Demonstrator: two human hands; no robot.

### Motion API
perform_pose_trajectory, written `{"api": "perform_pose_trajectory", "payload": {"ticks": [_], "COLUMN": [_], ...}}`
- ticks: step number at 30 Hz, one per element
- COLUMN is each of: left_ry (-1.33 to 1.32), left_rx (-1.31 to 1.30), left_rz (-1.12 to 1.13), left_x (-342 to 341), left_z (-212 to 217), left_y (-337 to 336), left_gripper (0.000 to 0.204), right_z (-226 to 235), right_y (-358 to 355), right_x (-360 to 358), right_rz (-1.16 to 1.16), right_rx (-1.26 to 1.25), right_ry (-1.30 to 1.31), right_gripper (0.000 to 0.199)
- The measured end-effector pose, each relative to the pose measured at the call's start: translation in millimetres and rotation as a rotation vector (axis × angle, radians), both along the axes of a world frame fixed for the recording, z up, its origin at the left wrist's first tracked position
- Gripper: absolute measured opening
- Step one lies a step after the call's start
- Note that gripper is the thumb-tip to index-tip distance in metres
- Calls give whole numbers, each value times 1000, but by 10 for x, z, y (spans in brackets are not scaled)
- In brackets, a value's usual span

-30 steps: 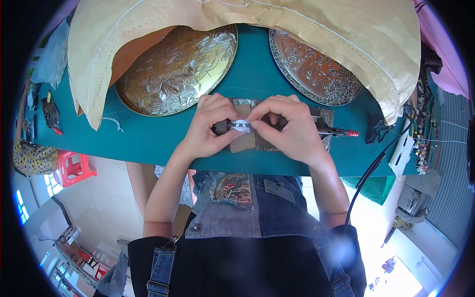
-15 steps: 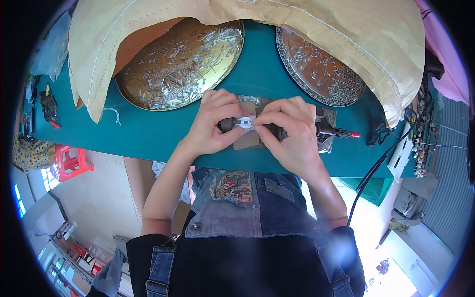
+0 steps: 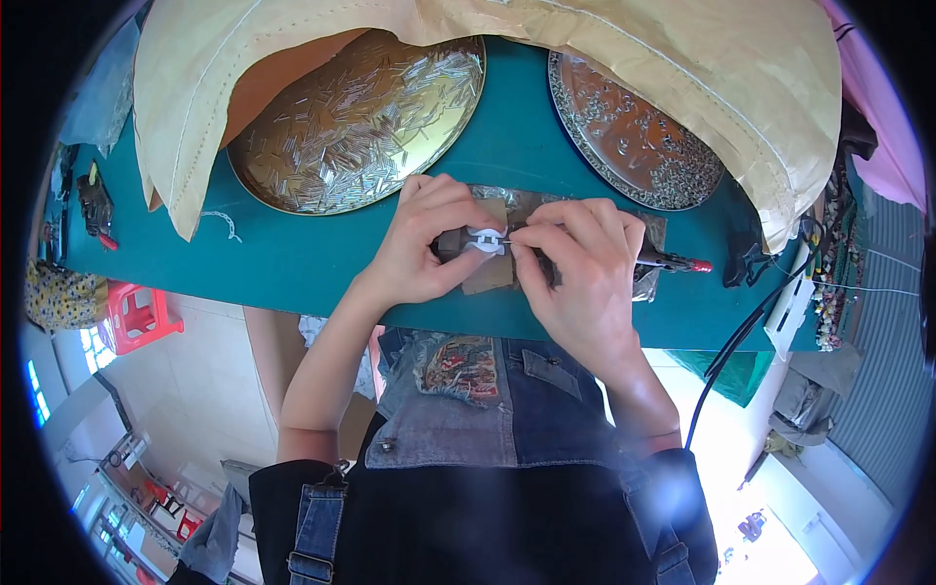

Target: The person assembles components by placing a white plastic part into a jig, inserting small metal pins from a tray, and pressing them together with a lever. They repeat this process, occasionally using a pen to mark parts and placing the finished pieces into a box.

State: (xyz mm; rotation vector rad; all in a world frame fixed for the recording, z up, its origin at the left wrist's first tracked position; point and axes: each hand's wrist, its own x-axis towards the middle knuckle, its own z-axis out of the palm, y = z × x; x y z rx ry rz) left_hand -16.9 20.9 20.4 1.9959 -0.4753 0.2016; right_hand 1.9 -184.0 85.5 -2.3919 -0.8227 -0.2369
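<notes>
My left hand (image 3: 429, 239) grips a small white plastic part (image 3: 486, 234) between thumb and forefinger, over a dark block-like fixture mostly hidden by my hands. To its right, my right hand (image 3: 585, 268) pinches a thin metal pin (image 3: 508, 242) whose tip points at the white part; whether the two touch I cannot tell. A piece of brown cardboard (image 3: 490, 277) lies beneath the white part. Just past my right hand sticks out a dark tool (image 3: 673, 261) with a red tip, partly covered by the hand.
On the green table (image 3: 292, 263), a gold tray (image 3: 466, 117) of many thin metal pins stands far left of centre. A second tray (image 3: 606, 112) holds small silvery pieces at far right. Tan paper sheeting (image 3: 682, 58) overhangs both. Black cables (image 3: 746, 327) hang at the right edge.
My right hand has drawn slightly right, away from the white part, and the thin pin now shows between them. My left hand stays nearly in place with the white part.
</notes>
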Motion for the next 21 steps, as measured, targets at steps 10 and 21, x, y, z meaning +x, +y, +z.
{"api": "perform_pose_trajectory", "payload": {"ticks": [10, 21], "left_ry": [6, -34], "left_rx": [15, -9], "left_rz": [30, 24], "left_x": [3, 32], "left_z": [5, -46], "left_y": [-33, -56], "left_gripper": [19, 19], "right_z": [69, -6], "right_y": [-253, -1128], "right_x": [225, 962], "right_rz": [-50, -483], "right_rx": [-2, -250], "right_ry": [-120, 260], "right_gripper": [18, 18]}}
